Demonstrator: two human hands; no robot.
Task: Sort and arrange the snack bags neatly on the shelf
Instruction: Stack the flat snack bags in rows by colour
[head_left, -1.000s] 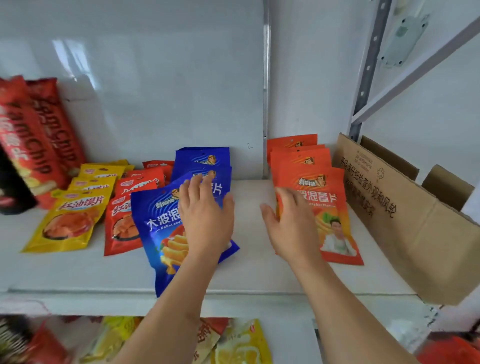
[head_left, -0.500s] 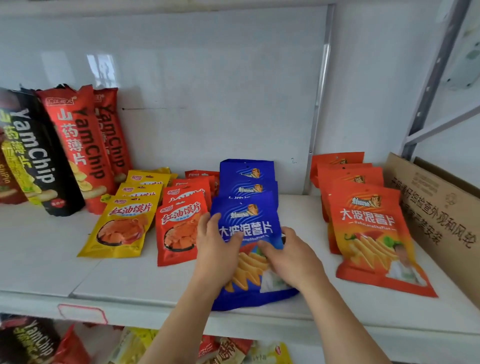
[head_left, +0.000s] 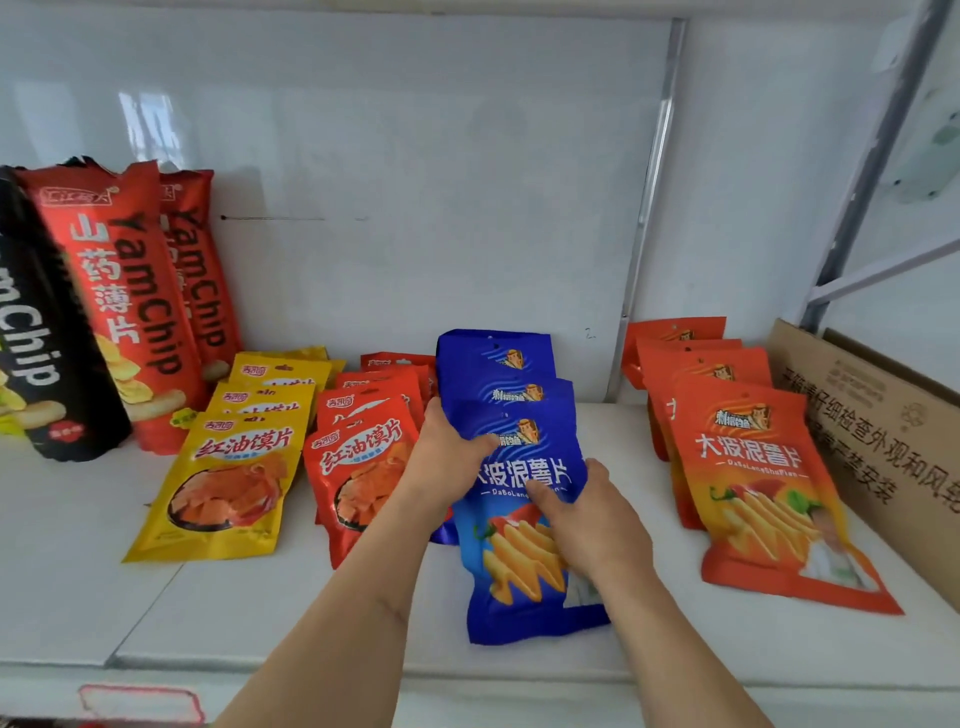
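1. both hands held the front blue bag – left hand gripping its upper left edge, right hand pinching its right side.
2. the bag lay on the shelf, overlapping the blue row between the red bags and orange bags.
3. best handled by sliding it flat and square with its row – tugging one edge would likely skew it.

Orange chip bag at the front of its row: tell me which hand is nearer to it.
Right. The right hand grips the blue bag just left of the orange chip bag, apart from it. The left hand holds the blue bag's far edge.
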